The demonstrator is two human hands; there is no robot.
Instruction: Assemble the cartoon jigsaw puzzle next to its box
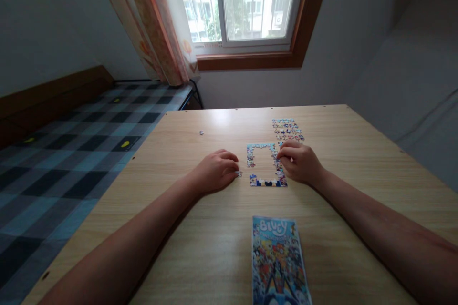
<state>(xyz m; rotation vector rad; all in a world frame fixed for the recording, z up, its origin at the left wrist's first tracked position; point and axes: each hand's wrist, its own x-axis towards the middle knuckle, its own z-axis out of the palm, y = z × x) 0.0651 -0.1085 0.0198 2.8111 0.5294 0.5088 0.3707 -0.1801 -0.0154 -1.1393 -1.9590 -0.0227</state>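
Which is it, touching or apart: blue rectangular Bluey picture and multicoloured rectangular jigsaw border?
Apart. The head view shows a strip of light-wood tabletop separating the blue rectangular Bluey picture below from the multicoloured rectangular jigsaw border above.

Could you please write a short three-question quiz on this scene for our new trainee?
1. Which side of the puzzle border shows a clear gap: A) top, B) left, or C) bottom?
2. True or false: the printed Bluey picture lies nearer the camera than the puzzle border.
3. What small thing is at the fingers of the left hand?

Key:
1. B, left.
2. True.
3. A loose puzzle piece; whether it is gripped or only touched is hard to tell.
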